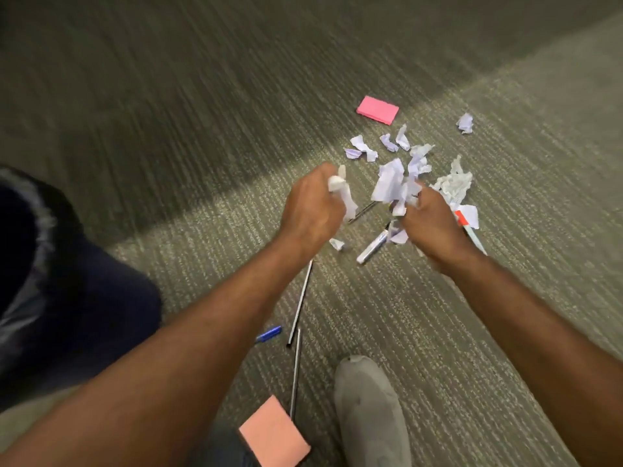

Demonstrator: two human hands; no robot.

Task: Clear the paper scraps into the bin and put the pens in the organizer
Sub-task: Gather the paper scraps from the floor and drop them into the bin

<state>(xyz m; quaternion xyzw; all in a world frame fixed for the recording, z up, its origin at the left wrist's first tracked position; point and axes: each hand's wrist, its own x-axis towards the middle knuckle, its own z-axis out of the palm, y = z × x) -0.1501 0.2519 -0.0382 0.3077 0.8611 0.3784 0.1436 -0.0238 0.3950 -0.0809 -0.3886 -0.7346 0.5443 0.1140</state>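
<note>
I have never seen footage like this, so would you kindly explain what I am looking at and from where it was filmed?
There is no machine here: a camera worn on a person's head looks down at their two bare arms over a carpet. The left hand grips a white paper scrap, and the right hand grips a bunch of crumpled scraps. More loose scraps lie scattered on the carpet beyond the hands, with a marker, thin pens and a blue pen. Two pink note pads also lie there, one far and one near. The dark shape at the left looks like a lined bin. A grey shoe shows below.
</note>
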